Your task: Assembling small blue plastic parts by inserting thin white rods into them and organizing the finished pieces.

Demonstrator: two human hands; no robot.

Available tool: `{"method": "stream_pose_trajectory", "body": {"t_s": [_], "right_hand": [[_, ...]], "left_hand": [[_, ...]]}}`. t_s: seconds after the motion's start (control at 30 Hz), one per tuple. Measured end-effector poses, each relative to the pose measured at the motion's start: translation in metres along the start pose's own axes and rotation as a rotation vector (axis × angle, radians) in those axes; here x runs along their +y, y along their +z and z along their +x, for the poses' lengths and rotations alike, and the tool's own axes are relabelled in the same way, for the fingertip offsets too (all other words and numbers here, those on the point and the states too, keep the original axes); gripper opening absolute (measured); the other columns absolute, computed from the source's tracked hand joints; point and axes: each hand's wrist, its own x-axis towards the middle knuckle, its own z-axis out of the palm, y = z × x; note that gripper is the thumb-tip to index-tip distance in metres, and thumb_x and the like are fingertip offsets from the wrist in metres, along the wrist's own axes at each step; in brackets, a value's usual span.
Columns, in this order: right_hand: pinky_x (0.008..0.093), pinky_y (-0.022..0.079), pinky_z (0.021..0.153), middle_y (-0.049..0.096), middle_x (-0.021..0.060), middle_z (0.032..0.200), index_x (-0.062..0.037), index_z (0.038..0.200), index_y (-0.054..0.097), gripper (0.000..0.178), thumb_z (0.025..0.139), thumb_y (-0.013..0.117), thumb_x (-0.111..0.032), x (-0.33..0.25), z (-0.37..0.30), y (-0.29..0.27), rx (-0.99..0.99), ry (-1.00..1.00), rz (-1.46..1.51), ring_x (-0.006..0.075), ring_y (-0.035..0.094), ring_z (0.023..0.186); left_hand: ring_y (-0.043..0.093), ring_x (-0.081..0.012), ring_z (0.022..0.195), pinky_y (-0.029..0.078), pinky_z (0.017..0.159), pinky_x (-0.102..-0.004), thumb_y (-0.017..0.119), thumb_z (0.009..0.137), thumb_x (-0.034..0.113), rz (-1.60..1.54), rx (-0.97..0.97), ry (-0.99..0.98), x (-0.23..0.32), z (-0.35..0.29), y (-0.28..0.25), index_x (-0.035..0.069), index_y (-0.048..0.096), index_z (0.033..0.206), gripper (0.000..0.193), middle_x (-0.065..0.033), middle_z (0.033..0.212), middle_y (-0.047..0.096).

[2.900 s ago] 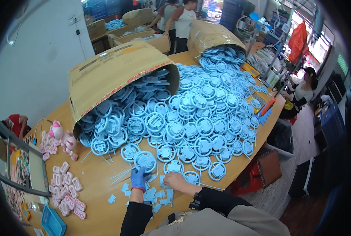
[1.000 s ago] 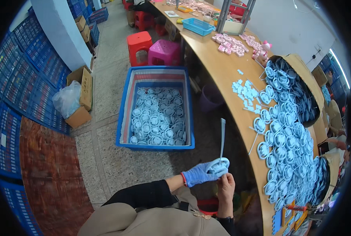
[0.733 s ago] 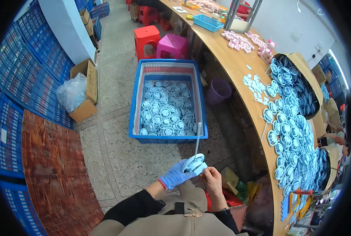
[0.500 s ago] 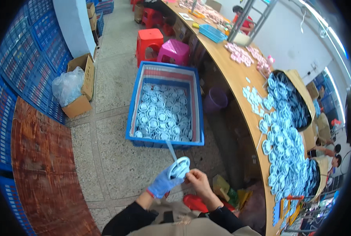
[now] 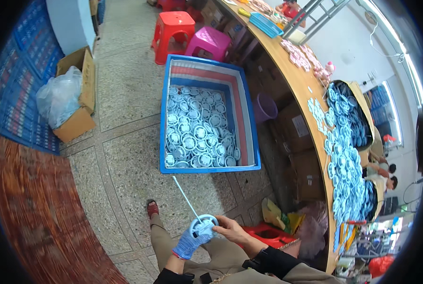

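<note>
My left hand (image 5: 191, 243), in a blue glove, grips a light blue round ring-shaped piece (image 5: 205, 222) from below and the left. A long thin pale stem (image 5: 185, 196) runs from the piece up and left toward the crate. On the ring's right edge, my bare right hand (image 5: 231, 231) closes thumb and fingers. Beyond my hands, a blue crate (image 5: 211, 170) on the floor holds many similar light blue round pieces (image 5: 197, 130).
At right, a long wooden table (image 5: 300, 86) carries a heap of light blue pieces (image 5: 346, 175) and pink pieces (image 5: 294, 54). Red (image 5: 173, 31) and magenta (image 5: 209, 42) stools stand behind the crate. A cardboard box (image 5: 83, 90) and stacked blue crates (image 5: 19, 94) are at left.
The stem now shows thin and points up and left. My hands and the ring sit slightly lower in view. My view has shifted, bringing a leg and sandalled foot into sight.
</note>
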Motion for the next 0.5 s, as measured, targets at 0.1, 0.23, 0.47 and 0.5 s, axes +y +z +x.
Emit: {"method": "stream_pose_trajectory", "body": {"t_s": [0.1,0.23,0.47,0.5], "right_hand": [[0.0293,0.044,0.088,0.057,0.0067,0.110,0.0036,0.127,0.048,0.045,0.093,0.060,-0.024,0.008,0.047,0.052,0.015,-0.058,0.061,0.0134,0.052,0.102],[0.0295,0.040,0.097,0.054,0.0086,0.121,0.0045,0.133,0.042,0.049,0.094,0.059,-0.019,0.011,0.072,0.079,0.055,0.105,0.066,0.0147,0.050,0.112],[0.0357,0.043,0.095,0.057,0.0196,0.119,0.0010,0.128,0.049,0.058,0.089,0.063,-0.039,0.143,0.070,0.026,0.198,0.449,-0.196,0.0246,0.054,0.112],[0.0357,0.043,0.095,0.057,0.0196,0.119,0.0010,0.128,0.049,0.058,0.089,0.063,-0.039,0.160,0.068,0.012,0.199,0.456,-0.201,0.0246,0.054,0.112]], "left_hand": [[0.063,-0.0137,0.092,0.052,0.079,-0.0286,0.078,0.075,0.021,0.200,-0.012,-0.022,0.040,0.007,-0.053,0.007,0.057,0.119,0.051,-0.0056,0.105,0.066],[0.064,-0.0143,0.091,0.054,0.079,-0.0290,0.077,0.077,0.021,0.188,-0.004,-0.127,-0.005,0.022,-0.105,0.006,0.058,0.118,0.048,-0.0051,0.104,0.067],[0.066,-0.0154,0.089,0.052,0.078,-0.0305,0.074,0.077,0.043,0.213,-0.224,-0.331,-0.139,0.081,-0.111,0.012,0.058,0.123,0.058,-0.0064,0.100,0.069],[0.066,-0.0175,0.091,0.052,0.079,-0.0319,0.072,0.078,0.043,0.333,-0.391,-0.179,-0.180,0.093,-0.117,0.013,0.058,0.123,0.056,-0.0074,0.102,0.069]]}}
